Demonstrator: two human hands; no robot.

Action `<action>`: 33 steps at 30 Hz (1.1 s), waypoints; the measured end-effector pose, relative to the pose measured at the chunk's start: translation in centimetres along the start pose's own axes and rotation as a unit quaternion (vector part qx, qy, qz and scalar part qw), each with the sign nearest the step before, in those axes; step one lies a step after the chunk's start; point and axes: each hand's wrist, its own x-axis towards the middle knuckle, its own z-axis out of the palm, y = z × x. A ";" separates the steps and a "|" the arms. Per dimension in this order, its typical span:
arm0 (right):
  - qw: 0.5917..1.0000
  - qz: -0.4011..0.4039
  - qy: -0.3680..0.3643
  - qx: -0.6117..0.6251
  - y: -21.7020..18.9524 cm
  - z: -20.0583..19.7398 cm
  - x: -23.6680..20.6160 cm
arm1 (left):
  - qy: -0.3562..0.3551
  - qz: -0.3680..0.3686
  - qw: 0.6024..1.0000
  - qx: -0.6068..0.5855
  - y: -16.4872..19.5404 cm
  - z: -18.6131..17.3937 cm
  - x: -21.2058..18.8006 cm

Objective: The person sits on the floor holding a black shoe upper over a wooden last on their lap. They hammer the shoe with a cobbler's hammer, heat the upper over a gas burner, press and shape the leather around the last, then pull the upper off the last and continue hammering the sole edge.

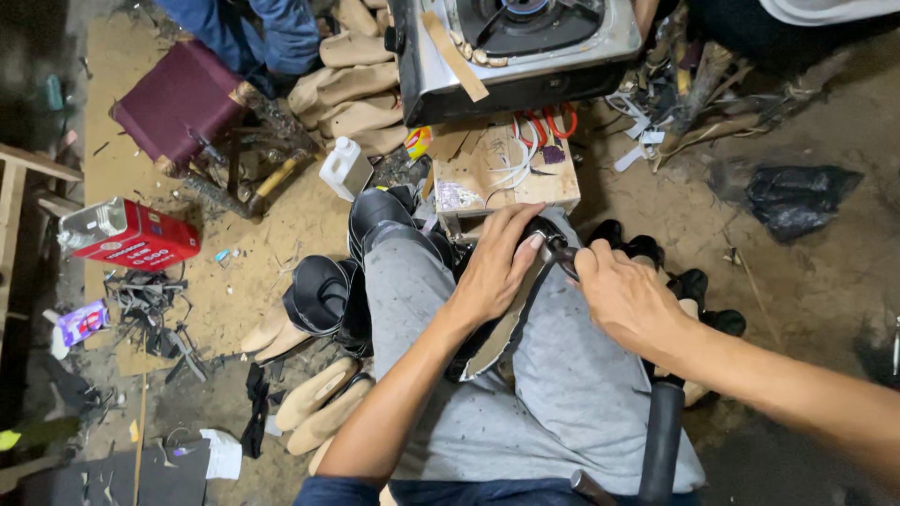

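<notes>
A black shoe upper on a last [502,328] lies sole-up between my knees, its pale insole showing. My left hand [492,272] presses down over the shoe's toe end, fingers wrapped around it. My right hand [623,295] grips a metal pincer tool [561,249] whose jaws meet the shoe's edge close to my left fingertips. Both hands rest over my grey trousers [562,394]. The far part of the shoe is hidden under my left hand.
A gas stove [525,47] stands on a wooden box [506,173] just ahead. Black shoes [323,295] and pale wooden lasts [314,394] lie to the left. A red tin [131,234], a maroon stool [183,98] and another person's blue trouser legs [253,28] are far left.
</notes>
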 end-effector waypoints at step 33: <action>0.991 -0.073 0.103 0.043 -4.7 -3.2 -4.8 | 0.077 0.087 0.993 0.017 6.1 -3.6 -4.8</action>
